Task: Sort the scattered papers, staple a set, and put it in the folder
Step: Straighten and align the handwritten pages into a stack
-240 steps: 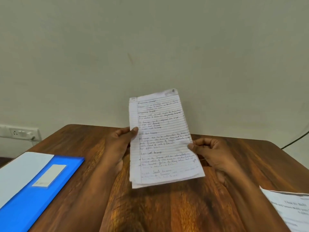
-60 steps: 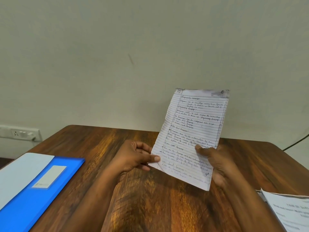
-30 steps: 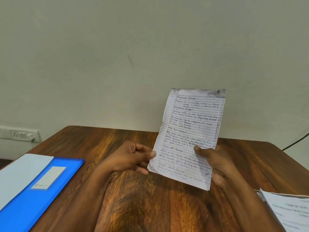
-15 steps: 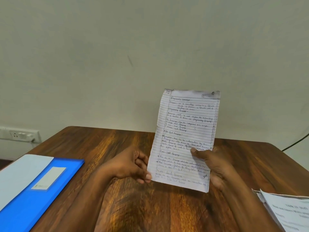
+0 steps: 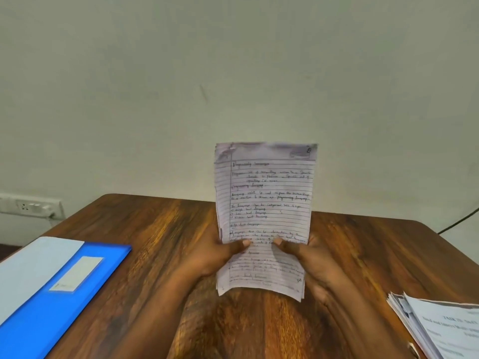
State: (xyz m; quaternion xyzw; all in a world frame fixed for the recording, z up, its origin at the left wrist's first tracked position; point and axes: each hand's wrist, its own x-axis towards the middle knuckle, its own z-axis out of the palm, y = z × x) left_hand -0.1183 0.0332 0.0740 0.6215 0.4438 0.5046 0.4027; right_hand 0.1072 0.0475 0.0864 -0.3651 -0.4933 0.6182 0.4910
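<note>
White lined notebook sheets [image 5: 264, 203], covered in blue handwriting, are held upright as a small set in the one head-camera view, their written face turned toward the viewer. Both hands grip the set from its sides, slightly below its middle. The left hand [image 5: 215, 257] has its thumb laid across the front of the top sheet, with its fingers hidden behind the paper. The right hand [image 5: 308, 257] mirrors it, thumb on the front, fingers behind. The two thumb tips nearly meet at the centre of the page. The bottom edge of the set hangs below the hands, and whether it touches the wood cannot be told. Its top edge is slightly ragged and rises in front of a plain pale green wall [image 5: 233, 73].

Beneath the hands lies a dark brown wooden table [image 5: 160, 234] with a strong grain. Well to the left of the left hand, a bright blue plastic folder [image 5: 51, 307] lies flat and closed on the table, bearing a pale rectangular label, with a light blue sheet [image 5: 28, 270] overlapping its far left side. To the right of the right hand and nearer the viewer, a stack of white printed papers [image 5: 440, 330] rests on the table's edge, partly cut off by the frame. A white wall socket [image 5: 31, 206] sits far left, behind the table.
</note>
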